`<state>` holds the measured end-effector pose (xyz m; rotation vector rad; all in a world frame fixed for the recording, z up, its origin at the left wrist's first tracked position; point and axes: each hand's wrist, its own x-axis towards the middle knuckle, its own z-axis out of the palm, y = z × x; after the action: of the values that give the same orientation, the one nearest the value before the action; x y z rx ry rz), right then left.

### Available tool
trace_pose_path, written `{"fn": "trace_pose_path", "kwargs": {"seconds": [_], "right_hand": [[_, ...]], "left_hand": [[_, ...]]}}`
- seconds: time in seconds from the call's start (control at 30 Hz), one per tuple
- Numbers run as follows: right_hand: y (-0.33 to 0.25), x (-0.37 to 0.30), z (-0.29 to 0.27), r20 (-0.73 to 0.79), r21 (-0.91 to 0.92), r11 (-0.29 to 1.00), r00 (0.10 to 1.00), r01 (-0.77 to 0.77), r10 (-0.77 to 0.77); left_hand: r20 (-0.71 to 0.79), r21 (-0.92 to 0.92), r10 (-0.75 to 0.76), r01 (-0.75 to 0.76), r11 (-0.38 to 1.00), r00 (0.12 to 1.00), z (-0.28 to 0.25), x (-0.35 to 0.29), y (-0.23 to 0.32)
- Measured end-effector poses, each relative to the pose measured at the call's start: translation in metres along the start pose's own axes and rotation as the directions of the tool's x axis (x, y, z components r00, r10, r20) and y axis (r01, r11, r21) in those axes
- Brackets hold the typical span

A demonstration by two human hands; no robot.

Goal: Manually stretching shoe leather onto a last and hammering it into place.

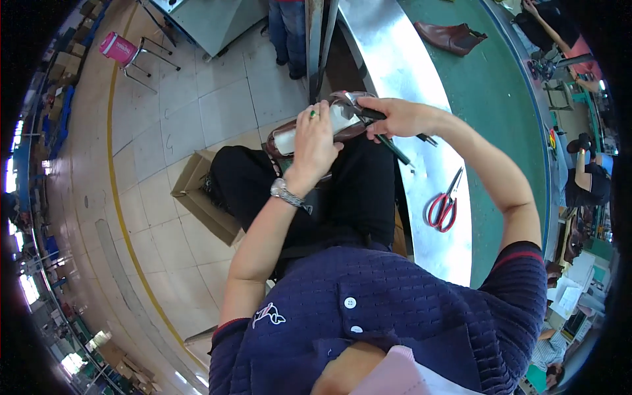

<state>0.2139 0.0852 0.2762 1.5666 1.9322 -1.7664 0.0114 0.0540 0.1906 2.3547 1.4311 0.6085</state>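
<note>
A brown leather shoe (287, 141) lies sole-up across my lap, its white bottom showing. My left hand (316, 141) is closed round its middle, with a green-stoned ring on one finger. My right hand (405, 118) grips a pair of pincers (397, 153) with dark handles. Their metal head is at the shoe's right end, by the edge of the upper; whether the jaws are closed on the leather I cannot tell. Another short dark piece (427, 139) sticks out below my right hand. On the metal ledge, scissors (442, 210) with red handles lie to the right.
The shiny metal ledge (421, 79) runs along my right side, beside a green conveyor belt (487, 131). Farther up the belt sits a brown ankle boot (451, 38). An open cardboard box (204, 197) stands by my left leg. A person's jeans-clad legs (288, 36) are ahead.
</note>
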Motion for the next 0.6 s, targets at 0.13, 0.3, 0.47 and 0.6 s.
{"fn": "trace_pose_path", "kwargs": {"seconds": [0.13, 0.3, 0.47, 0.6], "right_hand": [[0.001, -0.009, 0.04, -0.254, -0.094, 0.996, 0.967, 0.006, -0.03], [0.038, -0.01, 0.063, -0.446, -0.357, 0.927, 0.85, 0.116, -0.278], [0.007, -0.024, 0.025, -0.289, -0.705, 0.709, 0.905, 0.02, -0.313], [-0.016, -0.023, 0.016, -0.47, -0.402, 0.882, 0.772, 0.245, -0.428]], "left_hand": [[-0.079, -0.106, -0.054, 0.045, 0.993, 0.995, 0.001, -0.012, 0.002], [-0.147, -0.091, 0.077, -0.091, 0.992, 0.986, 0.005, -0.014, 0.004], [-0.168, 0.079, 0.191, -0.18, 0.981, 0.967, 0.014, -0.024, -0.011], [-0.177, 0.162, 0.241, -0.213, 0.963, 0.954, 0.017, -0.025, -0.013]]}}
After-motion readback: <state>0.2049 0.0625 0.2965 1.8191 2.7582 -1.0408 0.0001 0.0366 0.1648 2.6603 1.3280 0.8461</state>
